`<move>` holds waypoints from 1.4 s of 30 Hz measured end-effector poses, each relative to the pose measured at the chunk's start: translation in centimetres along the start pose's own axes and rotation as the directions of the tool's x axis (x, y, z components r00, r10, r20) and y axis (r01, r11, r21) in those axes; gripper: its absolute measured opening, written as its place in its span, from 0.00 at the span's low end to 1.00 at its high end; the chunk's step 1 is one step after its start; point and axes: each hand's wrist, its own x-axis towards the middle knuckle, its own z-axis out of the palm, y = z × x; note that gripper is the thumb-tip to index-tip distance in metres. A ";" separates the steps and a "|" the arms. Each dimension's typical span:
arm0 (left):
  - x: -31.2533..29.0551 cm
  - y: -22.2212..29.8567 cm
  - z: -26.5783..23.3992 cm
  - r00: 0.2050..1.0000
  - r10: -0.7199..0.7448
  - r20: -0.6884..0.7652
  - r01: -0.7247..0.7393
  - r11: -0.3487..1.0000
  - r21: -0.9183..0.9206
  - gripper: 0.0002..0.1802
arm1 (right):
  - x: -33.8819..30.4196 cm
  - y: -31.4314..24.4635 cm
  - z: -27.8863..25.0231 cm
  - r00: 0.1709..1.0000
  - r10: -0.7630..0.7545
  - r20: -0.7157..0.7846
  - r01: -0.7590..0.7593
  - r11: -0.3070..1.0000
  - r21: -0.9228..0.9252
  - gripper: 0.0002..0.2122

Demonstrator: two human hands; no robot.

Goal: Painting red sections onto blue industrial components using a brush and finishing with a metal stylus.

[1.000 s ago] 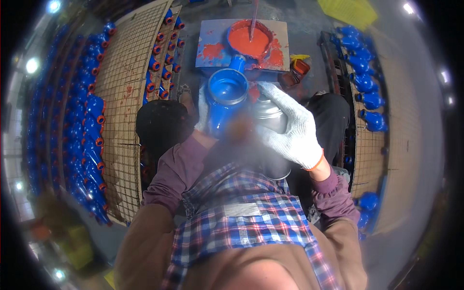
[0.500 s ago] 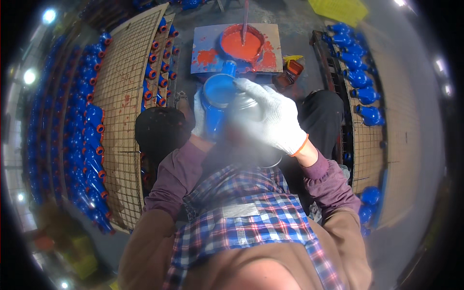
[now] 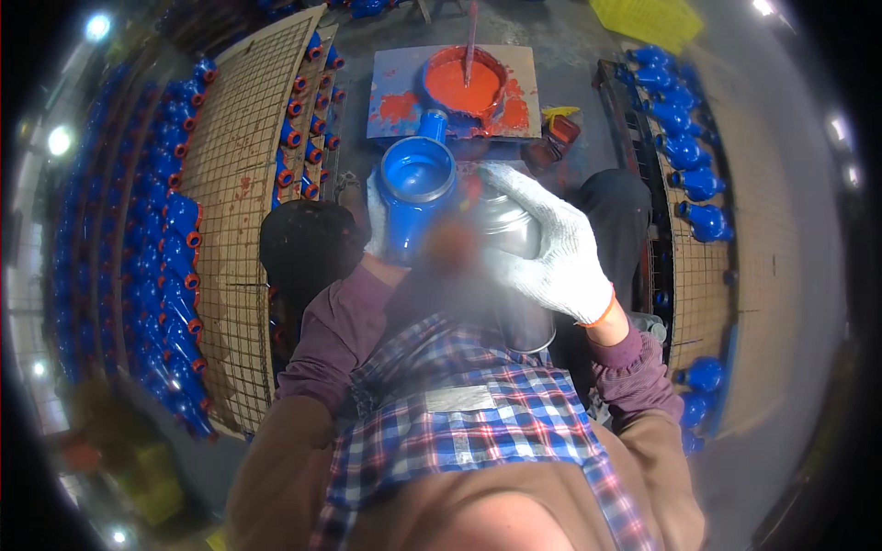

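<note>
A glossy blue painted metal housing (image 3: 404, 207) with a round, bare-rimmed opening and a short neck is upheld in front of me. My left hand (image 3: 376, 219), in a white glove, grips it from its left side; most of the fingers are hidden behind it. Just to the right, my right hand (image 3: 551, 253), gloved in white with an orange cuff edge, curves with thumb and fingers around a silver can-like cylinder (image 3: 511, 227). Part of that cylinder is covered by the glove, and a hazy reddish smear blurs the picture between the hands.
A pan of orange-red paint (image 3: 457, 84) with a stick in it stands on a paint-splashed board (image 3: 390, 73) ahead. Racks of blue parts with red ends (image 3: 179, 275) flank me on the left. More blue parts (image 3: 684, 151) line a rack at right. A yellow crate (image 3: 648, 20) sits far right.
My right hand has moved right and slightly down, away from the housing's rim, and more of the silver cylinder shows. My left hand and the blue housing have barely moved.
</note>
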 end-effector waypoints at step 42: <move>0.3 -0.6 0.1 1.000 -0.021 0.006 0.022 0.999 -0.034 0.56 | -34.3 30.6 -4.4 0.575 0.677 -0.459 -0.537 -0.109 -0.836 0.11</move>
